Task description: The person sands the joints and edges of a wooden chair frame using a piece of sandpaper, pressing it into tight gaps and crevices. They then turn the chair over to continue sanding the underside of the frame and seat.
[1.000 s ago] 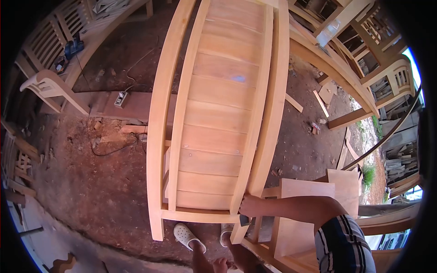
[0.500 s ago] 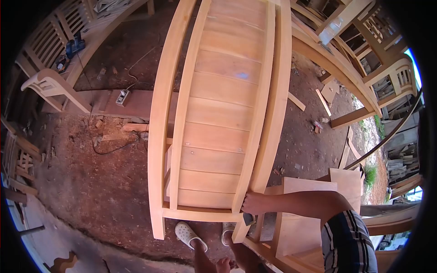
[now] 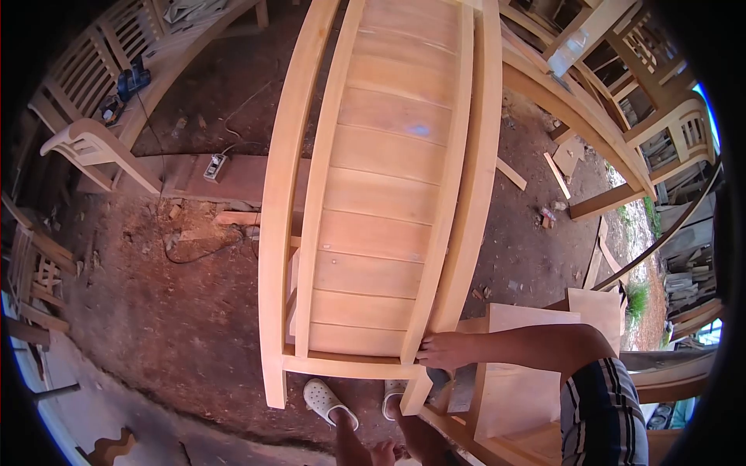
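- The floor is bare reddish dirt [image 3: 148, 318], strewn with sawdust and chips. The place is an open workshop crowded with unfinished pale wood furniture, and daylight and a tuft of grass [image 3: 639, 298] show at the far right.
- A long panelled frame [image 3: 381, 194] fills the middle, running up and away from the person. It has horizontal boards set between curved rails.
- The right hand [image 3: 441, 351] lies on the lower end of the frame's inner right rail. Its fingers are stretched out and close together, flat against the wood, not clasped round it.
- Something small and dark [image 3: 438, 379] shows just under that hand. Whether the hand holds it cannot be told.
- A striped sleeve [image 3: 602, 412] covers the upper arm at the lower right.
- Two pale sandals [image 3: 326, 400] stand on the dirt below the frame's bottom rail.
- Flat boards [image 3: 528, 365] lie stacked just beside the hand on the right, crowding that corner.
- To the left, well apart, a power strip [image 3: 215, 166] rests on a plank with a dark cable [image 3: 194, 253] trailing over the dirt.
- Farther off are a blue power tool [image 3: 132, 78] on a bench and a pale curved armrest [image 3: 85, 144].
- Offcuts [image 3: 510, 174] are scattered on the ground to the right, under a heavy curved beam [image 3: 575, 116].
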Action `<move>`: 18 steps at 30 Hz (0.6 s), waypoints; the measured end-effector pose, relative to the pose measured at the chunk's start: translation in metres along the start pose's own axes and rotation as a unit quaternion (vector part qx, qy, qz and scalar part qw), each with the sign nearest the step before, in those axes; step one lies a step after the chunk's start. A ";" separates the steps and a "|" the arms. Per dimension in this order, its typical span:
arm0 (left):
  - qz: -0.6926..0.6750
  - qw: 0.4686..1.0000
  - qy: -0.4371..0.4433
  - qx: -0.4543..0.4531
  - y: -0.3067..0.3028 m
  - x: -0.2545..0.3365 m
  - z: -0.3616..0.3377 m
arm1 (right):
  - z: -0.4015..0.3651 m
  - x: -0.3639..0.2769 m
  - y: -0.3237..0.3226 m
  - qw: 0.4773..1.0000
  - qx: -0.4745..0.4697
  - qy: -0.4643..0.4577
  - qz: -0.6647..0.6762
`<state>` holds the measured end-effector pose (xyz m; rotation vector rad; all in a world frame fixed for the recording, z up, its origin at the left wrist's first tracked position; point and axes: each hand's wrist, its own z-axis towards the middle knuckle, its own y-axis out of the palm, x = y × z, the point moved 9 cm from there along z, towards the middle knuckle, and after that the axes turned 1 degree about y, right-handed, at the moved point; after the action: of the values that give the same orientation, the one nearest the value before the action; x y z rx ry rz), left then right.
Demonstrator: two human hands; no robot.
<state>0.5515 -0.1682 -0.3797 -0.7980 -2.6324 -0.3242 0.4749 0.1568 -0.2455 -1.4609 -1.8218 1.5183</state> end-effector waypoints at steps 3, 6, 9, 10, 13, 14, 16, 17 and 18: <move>0.010 1.000 0.005 -0.005 0.001 -0.003 0.005 | -0.002 -0.003 -0.008 0.998 0.044 0.006 -0.045; 0.019 1.000 0.018 -0.006 0.001 -0.004 0.008 | -0.002 -0.009 -0.027 0.990 0.081 0.016 -0.111; 0.034 0.999 0.029 -0.005 -0.003 -0.009 0.011 | -0.004 -0.010 -0.035 0.990 0.079 0.014 -0.116; 0.038 0.999 0.032 -0.005 -0.004 -0.012 0.011 | -0.003 -0.009 -0.030 0.993 0.057 0.018 -0.104; 0.054 0.997 0.045 -0.004 -0.004 -0.019 0.014 | 0.002 0.001 -0.005 0.997 0.002 0.041 -0.065; 0.061 0.997 0.052 -0.005 -0.004 -0.023 0.014 | 0.004 0.007 0.008 0.997 -0.014 0.053 -0.053; 0.076 0.994 0.075 -0.005 -0.004 -0.025 0.017 | 0.007 0.004 0.019 0.998 -0.035 0.049 -0.030; 0.083 0.993 0.089 -0.005 -0.003 -0.025 0.019 | 0.005 0.003 0.018 0.998 -0.052 0.038 -0.021; 0.090 0.990 0.104 -0.004 -0.004 -0.025 0.022 | 0.006 0.001 0.016 0.997 -0.067 0.028 -0.012</move>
<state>0.5622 -0.1764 -0.4104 -0.9446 -2.3485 -0.3489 0.4776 0.1532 -0.2623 -1.5192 -1.9328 1.3542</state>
